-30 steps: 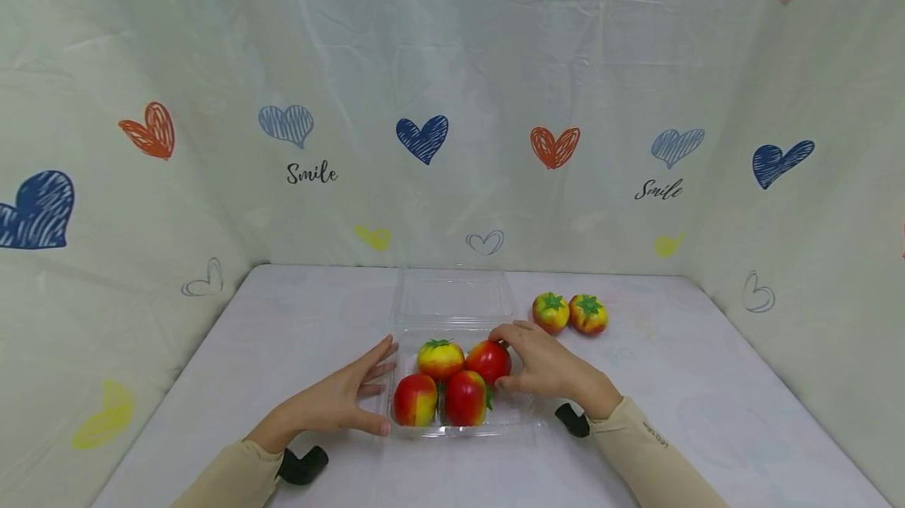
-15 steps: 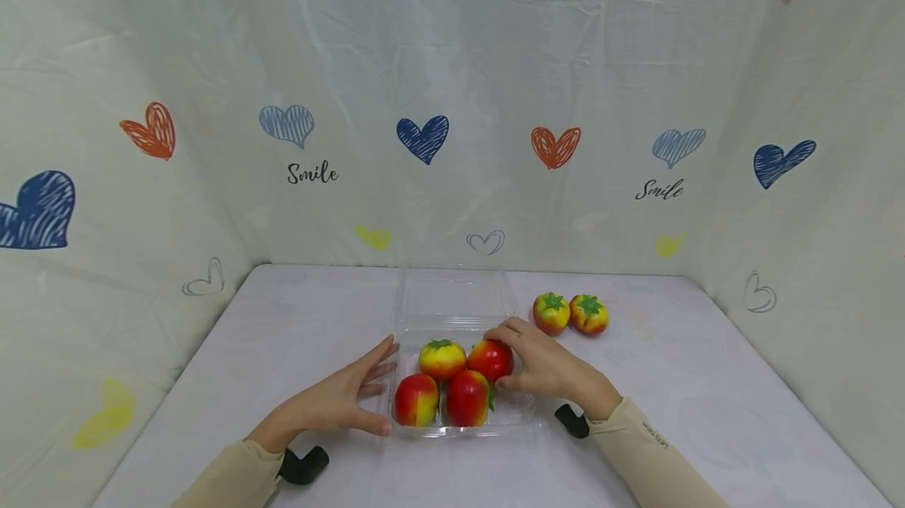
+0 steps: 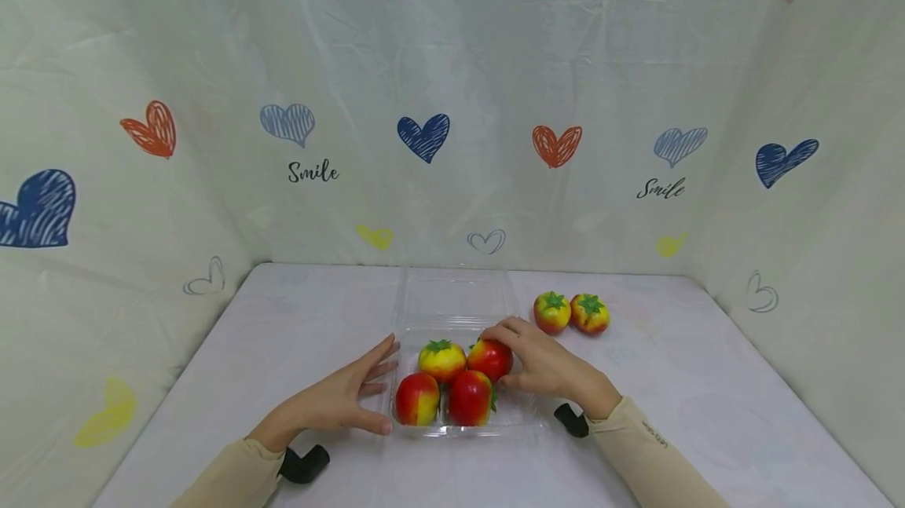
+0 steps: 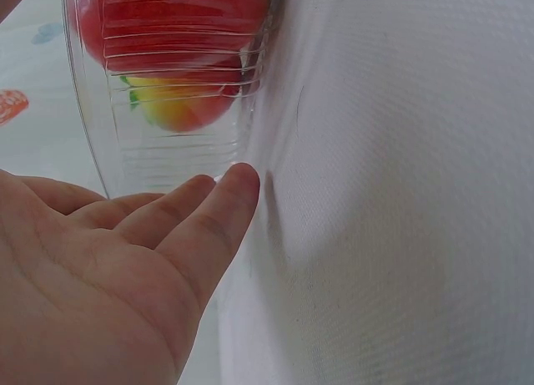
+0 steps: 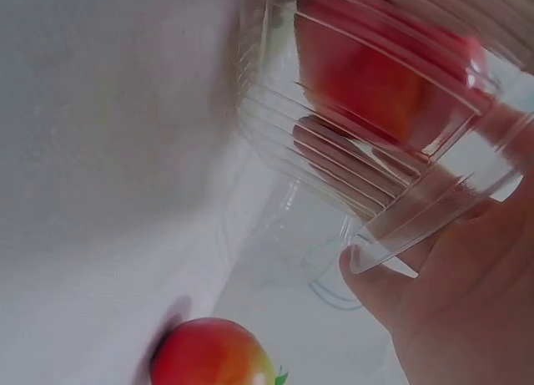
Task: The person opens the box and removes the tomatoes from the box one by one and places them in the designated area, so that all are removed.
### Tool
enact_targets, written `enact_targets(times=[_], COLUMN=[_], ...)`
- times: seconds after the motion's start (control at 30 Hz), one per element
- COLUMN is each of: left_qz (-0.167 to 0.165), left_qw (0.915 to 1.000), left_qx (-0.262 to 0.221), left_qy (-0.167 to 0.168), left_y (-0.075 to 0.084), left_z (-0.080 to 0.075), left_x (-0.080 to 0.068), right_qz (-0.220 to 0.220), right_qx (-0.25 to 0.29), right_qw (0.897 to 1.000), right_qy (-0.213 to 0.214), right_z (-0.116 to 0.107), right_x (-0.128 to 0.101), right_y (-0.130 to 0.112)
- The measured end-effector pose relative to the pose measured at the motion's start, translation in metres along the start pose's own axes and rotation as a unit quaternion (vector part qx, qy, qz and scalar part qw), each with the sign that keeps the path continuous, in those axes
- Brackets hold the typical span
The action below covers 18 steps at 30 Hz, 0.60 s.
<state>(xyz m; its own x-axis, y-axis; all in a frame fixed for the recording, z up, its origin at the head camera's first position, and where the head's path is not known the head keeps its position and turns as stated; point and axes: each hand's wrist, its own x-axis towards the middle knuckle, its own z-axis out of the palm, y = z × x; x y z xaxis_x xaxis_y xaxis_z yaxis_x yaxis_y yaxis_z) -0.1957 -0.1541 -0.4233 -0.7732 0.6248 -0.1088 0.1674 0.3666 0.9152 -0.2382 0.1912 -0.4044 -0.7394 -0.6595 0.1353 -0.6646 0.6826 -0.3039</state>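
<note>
A clear plastic clamshell box stands before me with its lid folded back. In it sit several red-and-yellow fruits with green leafy tops, resembling tomatoes or persimmons: a back left fruit, a front left fruit, a front right fruit and a back right fruit. My right hand holds the back right fruit between curled fingers and thumb, reaching over the box's right side. Beside the left wall my left hand has its fingers extended; in the left wrist view its fingertips lie close to the box, contact unclear.
Two more such fruits, a left one and a right one, lie together behind my right hand. The white table ends against a pale curtain printed with hearts.
My right fingertips have slid slightly left over the fruit they hold. The front right fruit has shifted a little to the right. My left hand stays in place.
</note>
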Motion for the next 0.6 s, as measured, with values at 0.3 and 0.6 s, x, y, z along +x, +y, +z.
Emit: enact_targets(times=[0.3,0.6], left_qz=[-0.001,-0.001], left_qw=[1.0,1.0], left_qx=[0.001,0.001], left_qy=[0.003,0.003], left_y=[0.001,-0.0002], left_z=[0.0004,0.0008], left_x=[0.0002,0.0], right_qz=[-0.007,0.013], right_qx=[0.005,0.012], right_qw=[1.0,1.0], right_qy=[0.009,-0.003], right_z=[-0.0007,-0.0031], right_x=[-0.0001,-0.0003], right_y=[-0.0012,-0.003])
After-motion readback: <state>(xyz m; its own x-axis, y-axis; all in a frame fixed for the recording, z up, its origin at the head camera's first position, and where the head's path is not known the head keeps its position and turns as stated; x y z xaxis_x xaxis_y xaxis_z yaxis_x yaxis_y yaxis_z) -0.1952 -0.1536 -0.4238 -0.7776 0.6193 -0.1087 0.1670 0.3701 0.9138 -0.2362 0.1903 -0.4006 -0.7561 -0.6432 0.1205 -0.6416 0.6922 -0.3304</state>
